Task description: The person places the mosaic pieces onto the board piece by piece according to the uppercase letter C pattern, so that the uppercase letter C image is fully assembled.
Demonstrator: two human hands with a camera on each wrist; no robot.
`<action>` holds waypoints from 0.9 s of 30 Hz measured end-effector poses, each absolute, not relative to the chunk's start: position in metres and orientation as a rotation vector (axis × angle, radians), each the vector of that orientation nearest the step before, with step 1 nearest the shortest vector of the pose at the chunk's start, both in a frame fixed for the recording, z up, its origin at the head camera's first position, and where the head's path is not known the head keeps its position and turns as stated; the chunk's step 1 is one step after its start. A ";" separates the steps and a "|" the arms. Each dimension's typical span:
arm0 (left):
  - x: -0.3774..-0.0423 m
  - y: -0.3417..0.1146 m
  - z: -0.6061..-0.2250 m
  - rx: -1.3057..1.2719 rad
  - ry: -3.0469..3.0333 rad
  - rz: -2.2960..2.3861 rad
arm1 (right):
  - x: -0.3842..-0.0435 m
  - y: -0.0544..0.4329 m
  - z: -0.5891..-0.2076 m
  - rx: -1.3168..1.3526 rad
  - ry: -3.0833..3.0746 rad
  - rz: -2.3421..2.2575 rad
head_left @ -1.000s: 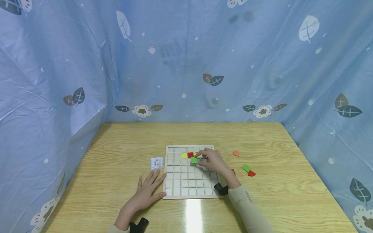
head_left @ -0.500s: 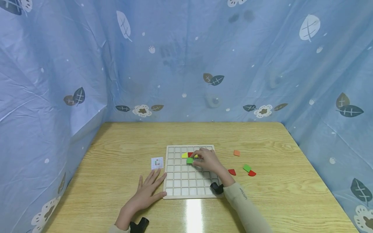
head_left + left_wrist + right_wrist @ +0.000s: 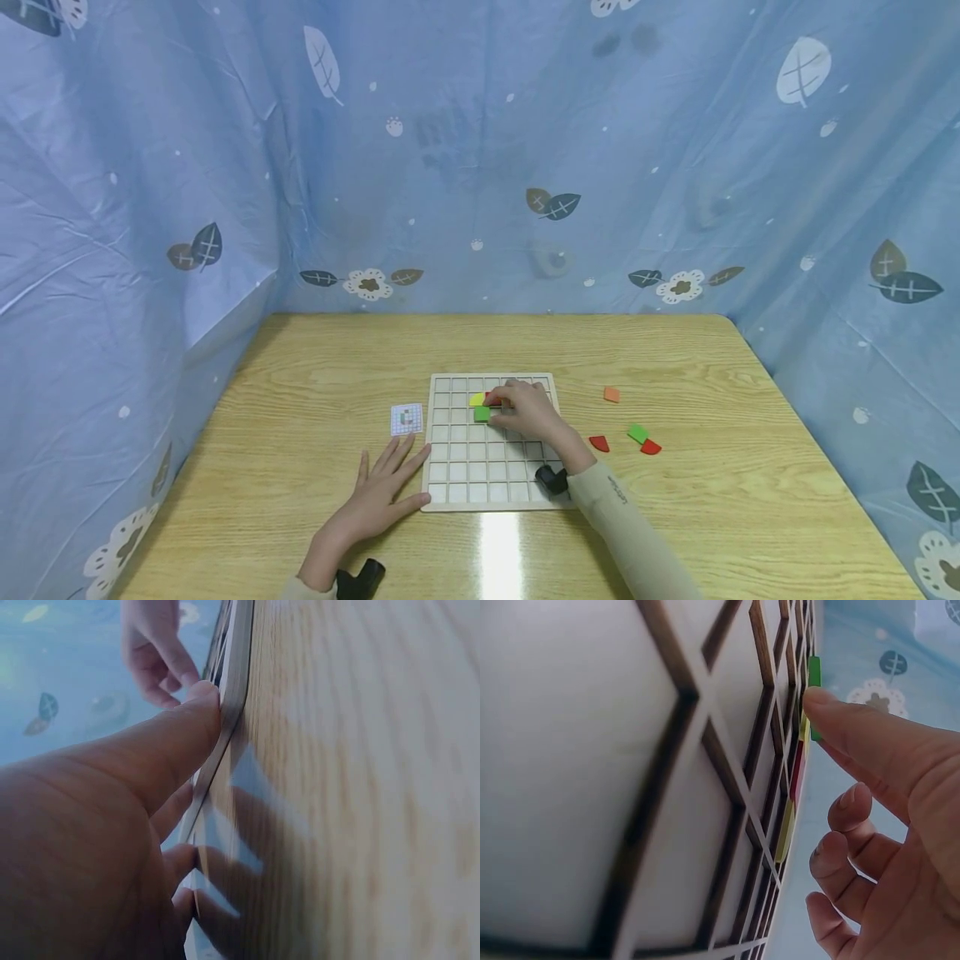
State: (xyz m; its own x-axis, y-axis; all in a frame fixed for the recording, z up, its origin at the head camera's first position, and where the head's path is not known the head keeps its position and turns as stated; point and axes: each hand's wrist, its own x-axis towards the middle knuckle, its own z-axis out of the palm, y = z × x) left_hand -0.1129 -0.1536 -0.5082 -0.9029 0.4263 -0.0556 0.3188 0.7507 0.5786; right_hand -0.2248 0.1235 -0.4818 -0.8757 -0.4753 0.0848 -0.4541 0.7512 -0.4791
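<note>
My right hand point(image 3: 531, 414) pinches a green square tile point(image 3: 482, 413) between thumb and index finger over the white grid board point(image 3: 465, 492). In the right wrist view the tile point(image 3: 815, 671) stands out above the grid, and the other fingers curl loosely. Behind it in the board lie a yellow quarter-round tile point(image 3: 477, 400) and a red square tile point(image 3: 492, 397); a second yellow piece point(image 3: 784, 832) shows in the right wrist view. Flat on the table, my left hand point(image 3: 375, 502) spreads its fingers, thumb and index finger touching the board's left edge.
A small printed grid card point(image 3: 406, 419) lies left of the board. To the right are loose tiles: an orange one point(image 3: 612, 394), a green one point(image 3: 637, 433) and two red quarter-rounds, one nearer the board point(image 3: 599, 443), one farther off point(image 3: 651, 447). A blue curtain point(image 3: 480, 167) surrounds the table.
My right hand has moved a little left across the board with the green tile, which now sits below the yellow quarter-round. My left hand has stayed in place.
</note>
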 end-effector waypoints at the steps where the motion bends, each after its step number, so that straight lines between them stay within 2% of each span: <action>1: -0.113 -0.153 -0.508 0.599 2.770 0.874 | -0.225 0.123 -0.482 -0.771 2.901 -0.772; 20: -0.113 -0.153 -0.509 0.627 2.788 0.931 | -0.228 0.117 -0.482 -0.842 2.907 -0.719; 27: -0.113 -0.153 -0.509 0.612 2.786 0.905 | -0.225 0.120 -0.481 -0.793 2.899 -0.762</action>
State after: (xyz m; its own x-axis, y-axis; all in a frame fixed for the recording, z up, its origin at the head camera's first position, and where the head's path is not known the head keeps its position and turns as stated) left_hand -0.1127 -0.1533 -0.5094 -0.9058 0.4235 -0.0153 0.3336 0.7349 0.5905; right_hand -0.2253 0.1201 -0.4813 -0.8683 -0.4883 0.0874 -0.4682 0.7484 -0.4697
